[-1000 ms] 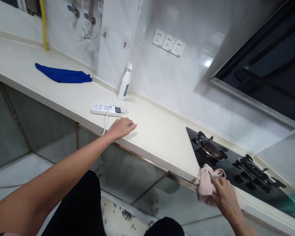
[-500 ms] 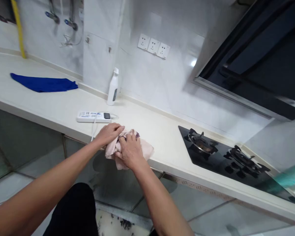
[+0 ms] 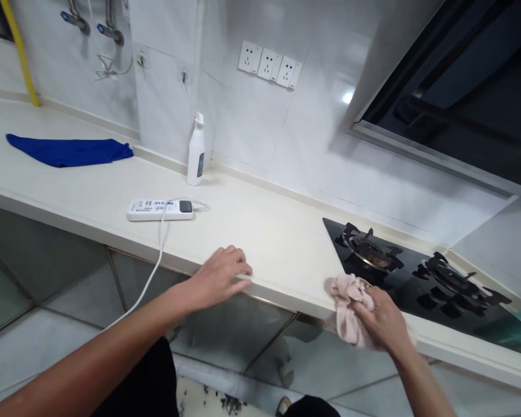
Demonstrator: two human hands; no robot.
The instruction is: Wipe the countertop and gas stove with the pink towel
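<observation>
My right hand (image 3: 384, 318) grips a crumpled pale pink cloth (image 3: 349, 310) at the front edge of the counter, beside the left corner of the black gas hob (image 3: 412, 278). Part of the cloth hangs over the edge. My left hand (image 3: 223, 272) holds nothing; it rests at the counter's front edge with its fingers bent and apart. Behind it on the cream countertop (image 3: 269, 226) lies a white power strip (image 3: 156, 211), its cord trailing down over the edge. A white spray bottle (image 3: 195, 150) stands upright near the wall.
A blue cloth (image 3: 69, 152) lies flat on the counter at left. Several wall sockets (image 3: 269, 65) and two valves (image 3: 110, 33) are on the tiled wall. A dark range hood (image 3: 469, 98) overhangs the hob. A yellow hose (image 3: 21, 55) runs down at far left.
My right hand has carried the pink cloth rightward along the counter edge, next to the hob. My left hand has come off the cloth and shifted slightly right and down.
</observation>
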